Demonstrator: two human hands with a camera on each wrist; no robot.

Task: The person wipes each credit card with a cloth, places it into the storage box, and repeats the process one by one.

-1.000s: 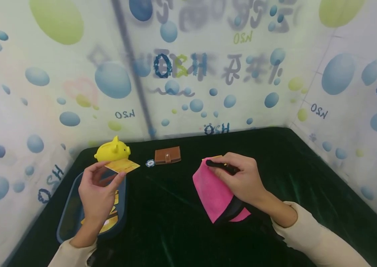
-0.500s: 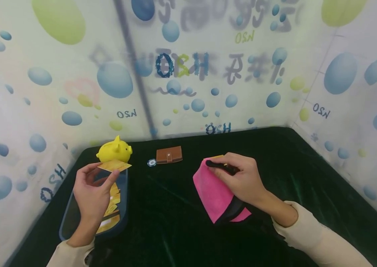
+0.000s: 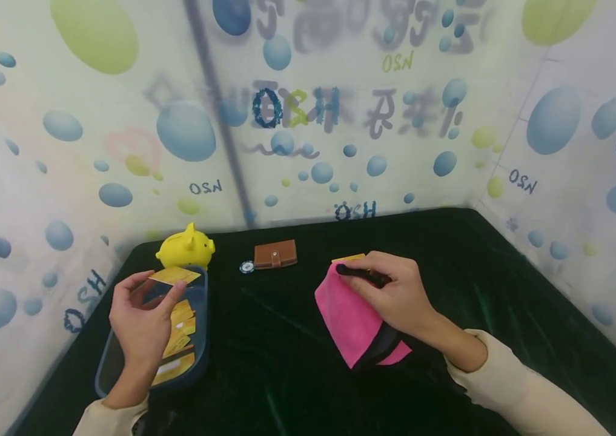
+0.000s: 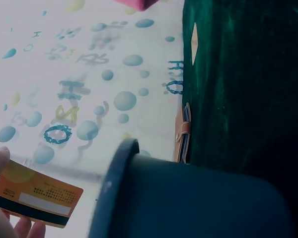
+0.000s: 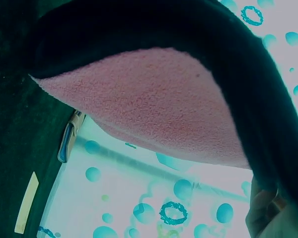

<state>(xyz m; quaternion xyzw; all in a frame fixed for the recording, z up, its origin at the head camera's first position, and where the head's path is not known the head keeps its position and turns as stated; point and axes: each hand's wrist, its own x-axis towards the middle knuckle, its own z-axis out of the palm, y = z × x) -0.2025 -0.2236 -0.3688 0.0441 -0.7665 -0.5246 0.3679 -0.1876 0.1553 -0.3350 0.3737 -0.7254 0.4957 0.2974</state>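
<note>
My left hand [image 3: 141,330] pinches a yellow bank card [image 3: 174,276] by its edge, above the far end of a blue tray [image 3: 205,339]. Several more yellow cards [image 3: 179,333] lie inside that tray, partly hidden by the hand. In the left wrist view the held card [image 4: 39,193] shows its back, with a dark stripe and a white strip. My right hand [image 3: 397,287] grips the black edge of a pink, fluffy cloth item [image 3: 343,309], which hangs down over the table. The right wrist view shows its pink pile [image 5: 154,99] close up, with a wide black band around it.
A yellow piggy bank [image 3: 185,247] stands behind the tray. To its right lie a poker chip [image 3: 247,267] and a brown wallet [image 3: 275,254]. Another yellow card [image 3: 349,258] lies just beyond my right hand. Dark green cloth [image 3: 264,363] covers the table; patterned walls rise around it.
My left hand has moved left and slightly down with the bank card, uncovering more cards in the tray. The right hand and the pink cloth item have stayed nearly still.
</note>
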